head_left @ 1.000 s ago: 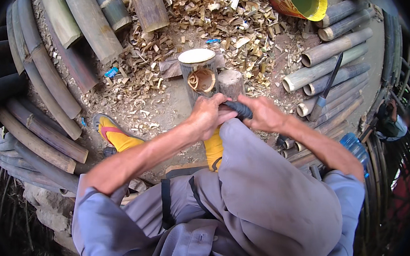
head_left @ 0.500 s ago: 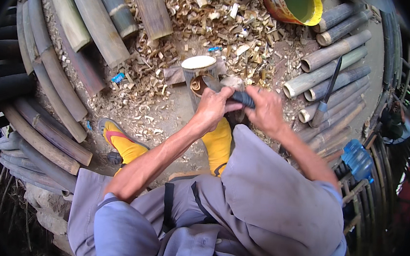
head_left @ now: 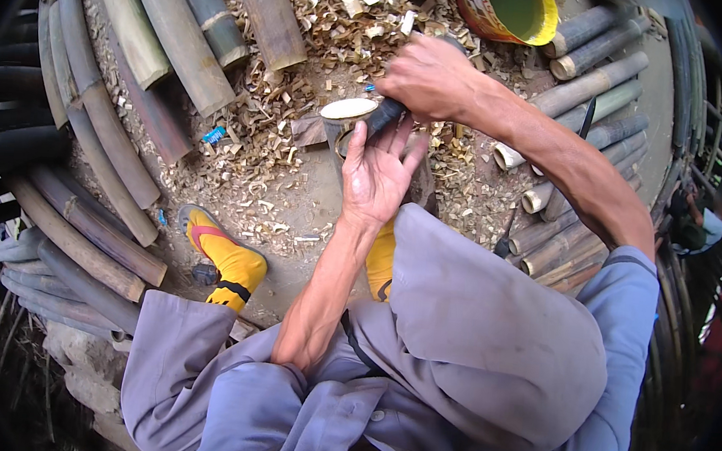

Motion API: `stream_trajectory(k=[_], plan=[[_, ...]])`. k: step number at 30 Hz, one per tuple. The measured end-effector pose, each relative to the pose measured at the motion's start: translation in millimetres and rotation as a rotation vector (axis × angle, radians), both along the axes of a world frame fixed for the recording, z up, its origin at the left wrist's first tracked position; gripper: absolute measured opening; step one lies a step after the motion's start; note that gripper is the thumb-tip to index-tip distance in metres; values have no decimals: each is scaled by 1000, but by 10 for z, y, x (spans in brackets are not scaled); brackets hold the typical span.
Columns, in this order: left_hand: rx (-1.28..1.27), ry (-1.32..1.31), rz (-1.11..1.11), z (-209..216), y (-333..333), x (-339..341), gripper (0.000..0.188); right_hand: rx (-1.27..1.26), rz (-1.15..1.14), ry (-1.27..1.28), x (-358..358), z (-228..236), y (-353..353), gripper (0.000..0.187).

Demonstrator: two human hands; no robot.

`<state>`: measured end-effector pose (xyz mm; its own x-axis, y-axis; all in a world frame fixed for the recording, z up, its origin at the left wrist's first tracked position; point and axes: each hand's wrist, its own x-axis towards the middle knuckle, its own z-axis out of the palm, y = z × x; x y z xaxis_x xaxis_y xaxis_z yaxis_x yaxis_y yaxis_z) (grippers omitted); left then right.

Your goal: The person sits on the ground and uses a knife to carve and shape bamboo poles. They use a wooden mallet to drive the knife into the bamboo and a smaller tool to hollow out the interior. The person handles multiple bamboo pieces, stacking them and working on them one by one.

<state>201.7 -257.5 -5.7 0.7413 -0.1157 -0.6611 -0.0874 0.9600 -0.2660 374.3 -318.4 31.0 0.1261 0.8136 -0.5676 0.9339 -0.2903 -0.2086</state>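
My right hand [head_left: 428,78] is a closed fist, back up, gripping a dark tool [head_left: 387,116]; part of the tool shows beside the fist, but its kind is hard to make out. Just below it, my left hand [head_left: 375,180] lies palm up, fingers stretched and apart, holding nothing. Its fingertips reach to the dark tool; whether they touch is unclear. Beside them stands a short bamboo piece [head_left: 349,108] with a pale cut top, partly hidden behind the left thumb. A flat wooden block [head_left: 307,131] lies next to it.
Pale shavings [head_left: 292,135] cover the ground. Split bamboo lengths [head_left: 177,29] lie at left, cut bamboo tubes [head_left: 597,79] at right. A yellow-and-red bucket [head_left: 546,24] of greenish liquid stands at the back right. A dark blade [head_left: 588,116] shows past my right forearm. My yellow-socked foot [head_left: 231,258] is at left.
My right hand has moved up and away from me, with the dark tool. My left hand has let go of the dark-wrapped handle and turned palm up.
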Motion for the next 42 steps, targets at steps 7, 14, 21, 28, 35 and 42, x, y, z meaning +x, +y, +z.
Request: stream_trajectory(k=[7, 14, 21, 28, 35, 42], plan=[[463, -237, -696, 367, -198, -533, 73, 165, -984, 870, -974, 248, -866, 42], [1885, -156, -1617, 746, 1103, 129, 46, 824, -723, -183, -831, 835, -54, 44], [2206, -847, -2064, 901, 1852, 160, 35, 760, -675, 409, -1729, -145, 507, 51], [2210, -949, -2070, 459, 2133, 582, 20, 601, -981, 868, -1437, -217, 732, 44], [1758, -88, -2059, 453, 1623, -543, 33, 276, -404, 791, -1474, -273, 495, 28], [1473, 253, -1507, 474, 452, -1269, 45, 65, 75, 746, -1340, -188, 237, 32]])
